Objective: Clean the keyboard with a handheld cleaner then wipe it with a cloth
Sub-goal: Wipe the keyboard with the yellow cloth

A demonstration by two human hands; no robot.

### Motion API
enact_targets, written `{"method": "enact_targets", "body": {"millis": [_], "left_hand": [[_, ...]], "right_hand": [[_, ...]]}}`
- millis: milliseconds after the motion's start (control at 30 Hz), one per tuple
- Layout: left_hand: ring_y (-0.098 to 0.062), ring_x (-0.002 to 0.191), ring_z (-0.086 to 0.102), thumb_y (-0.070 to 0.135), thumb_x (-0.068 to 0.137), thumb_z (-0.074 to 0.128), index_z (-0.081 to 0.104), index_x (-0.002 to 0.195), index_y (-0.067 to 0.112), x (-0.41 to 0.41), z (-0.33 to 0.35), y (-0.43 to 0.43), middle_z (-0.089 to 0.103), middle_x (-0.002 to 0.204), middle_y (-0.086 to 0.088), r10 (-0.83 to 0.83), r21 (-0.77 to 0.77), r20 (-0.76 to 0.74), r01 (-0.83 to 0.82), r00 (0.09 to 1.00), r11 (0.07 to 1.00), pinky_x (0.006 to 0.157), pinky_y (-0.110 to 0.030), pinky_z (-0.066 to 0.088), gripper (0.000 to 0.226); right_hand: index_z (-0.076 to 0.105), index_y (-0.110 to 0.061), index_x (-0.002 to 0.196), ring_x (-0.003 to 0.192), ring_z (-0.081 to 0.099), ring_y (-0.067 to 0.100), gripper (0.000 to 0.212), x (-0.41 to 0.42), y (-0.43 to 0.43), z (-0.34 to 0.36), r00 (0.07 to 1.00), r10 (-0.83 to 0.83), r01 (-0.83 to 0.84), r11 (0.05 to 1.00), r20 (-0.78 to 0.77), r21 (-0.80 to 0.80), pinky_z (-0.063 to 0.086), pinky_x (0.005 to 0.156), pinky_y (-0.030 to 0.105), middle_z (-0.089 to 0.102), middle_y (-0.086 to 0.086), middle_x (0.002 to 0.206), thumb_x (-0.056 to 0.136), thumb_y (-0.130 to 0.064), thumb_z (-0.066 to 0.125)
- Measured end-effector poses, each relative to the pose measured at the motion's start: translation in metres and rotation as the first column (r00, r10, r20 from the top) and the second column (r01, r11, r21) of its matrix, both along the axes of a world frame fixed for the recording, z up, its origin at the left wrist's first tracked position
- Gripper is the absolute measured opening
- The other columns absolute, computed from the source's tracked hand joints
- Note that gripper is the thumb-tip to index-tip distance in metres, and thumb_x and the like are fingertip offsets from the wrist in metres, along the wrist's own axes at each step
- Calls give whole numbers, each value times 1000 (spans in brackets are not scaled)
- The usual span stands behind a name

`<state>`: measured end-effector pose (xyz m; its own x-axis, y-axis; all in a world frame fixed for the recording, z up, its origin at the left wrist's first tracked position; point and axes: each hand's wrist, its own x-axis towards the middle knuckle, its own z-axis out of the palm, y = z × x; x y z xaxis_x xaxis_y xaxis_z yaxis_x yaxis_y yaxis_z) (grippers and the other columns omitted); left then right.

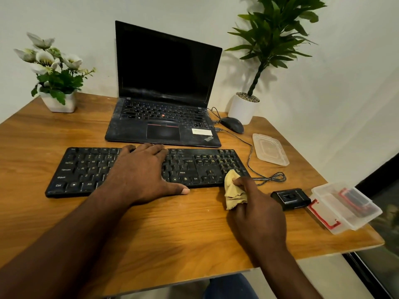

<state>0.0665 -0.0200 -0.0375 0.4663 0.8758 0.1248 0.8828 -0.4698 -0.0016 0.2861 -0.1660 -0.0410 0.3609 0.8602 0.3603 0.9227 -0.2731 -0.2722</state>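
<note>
A black keyboard (200, 167) lies across the middle of the wooden table (172, 229). My left hand (140, 171) rests flat on its middle keys, fingers spread, thumb on the table by the front edge. My right hand (257, 206) grips a crumpled yellow cloth (232, 188) at the keyboard's front right corner; the cloth touches the keys below the number pad. A small black handheld cleaner (290, 198) sits on the table to the right of that hand.
Behind the keyboard stands an open black laptop (166, 87) with a mouse (232, 124) and cable (267, 176) beside it. A clear lid (269, 151) and clear plastic box (345, 205) lie at the right. Flower pot (58, 102) back left, potted plant (244, 108) back right.
</note>
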Motion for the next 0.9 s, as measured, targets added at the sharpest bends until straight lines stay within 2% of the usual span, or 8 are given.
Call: {"method": "enact_targets", "body": {"millis": [133, 233, 333, 400, 500, 667, 800, 900], "left_hand": [[-18, 153, 23, 112, 53, 11, 23, 162, 26, 0, -1, 0, 24, 169, 6, 7, -4, 0, -7, 1000, 1000, 123, -51, 22, 140], [-18, 153, 24, 112, 53, 10, 23, 162, 27, 1, 0, 0, 24, 169, 7, 6, 0, -3, -6, 1000, 1000, 122, -51, 22, 139], [-17, 153, 24, 112, 54, 10, 24, 162, 26, 0, 0, 0, 24, 168, 7, 1, 5, 2, -1, 1000, 1000, 122, -50, 22, 138], [-17, 153, 24, 112, 54, 10, 24, 162, 26, 0, -1, 0, 25, 168, 7, -2, 4, 2, 2, 1000, 1000, 122, -50, 22, 138], [-16, 153, 24, 112, 55, 12, 25, 162, 27, 0, 0, 0, 25, 168, 8, -5, 5, 9, 5, 1000, 1000, 122, -50, 21, 137], [-16, 153, 24, 112, 54, 11, 25, 162, 27, 0, 0, 1, 25, 168, 8, 5, 5, 5, -5, 1000, 1000, 121, -49, 21, 138], [-16, 153, 24, 112, 54, 12, 24, 162, 27, 0, -1, 1, 25, 168, 8, 3, 3, -1, -3, 1000, 1000, 121, -49, 21, 138], [-17, 153, 23, 112, 55, 13, 23, 162, 27, 0, 1, 0, 24, 168, 8, 1, -9, 10, -1, 1000, 1000, 122, -50, 20, 137]], "right_hand": [[48, -41, 139, 84, 58, 12, 54, -17, 3, -1, 990, 139, -139, 990, 4, -34, 44, 64, 28, 70, -8, 101, 91, -24, 65], [49, -45, 134, 76, 54, 8, 53, -31, 4, -1, 953, 303, -303, 952, -26, -37, 39, 60, 26, 67, -11, 93, 89, -24, 66], [58, -39, 132, 66, 57, 6, 54, -13, 17, 6, 979, 159, -137, 976, -126, 169, 39, 52, 21, 63, -13, 81, 87, -12, 69], [56, -39, 136, 73, 62, 11, 54, -4, 29, 15, 993, 54, -44, 994, -100, 100, 47, 57, 26, 66, -10, 86, 90, -12, 67], [48, -41, 142, 88, 65, 16, 54, -12, 39, 21, 997, 66, -70, 992, -40, -105, 59, 74, 37, 72, -5, 104, 94, -21, 62], [50, -38, 141, 79, 61, 11, 48, -24, 54, 26, 990, 120, -126, 988, -76, -89, 50, 67, 28, 66, -8, 92, 97, -22, 60], [53, -38, 140, 87, 65, 14, 48, -31, 61, 23, 978, 206, -208, 973, -29, -99, 57, 75, 34, 72, -5, 101, 95, -23, 60], [47, -40, 144, 90, 65, 12, 51, -29, 49, 18, 966, 258, -252, 955, 20, -155, 55, 71, 29, 72, -6, 110, 96, -27, 59]]}}
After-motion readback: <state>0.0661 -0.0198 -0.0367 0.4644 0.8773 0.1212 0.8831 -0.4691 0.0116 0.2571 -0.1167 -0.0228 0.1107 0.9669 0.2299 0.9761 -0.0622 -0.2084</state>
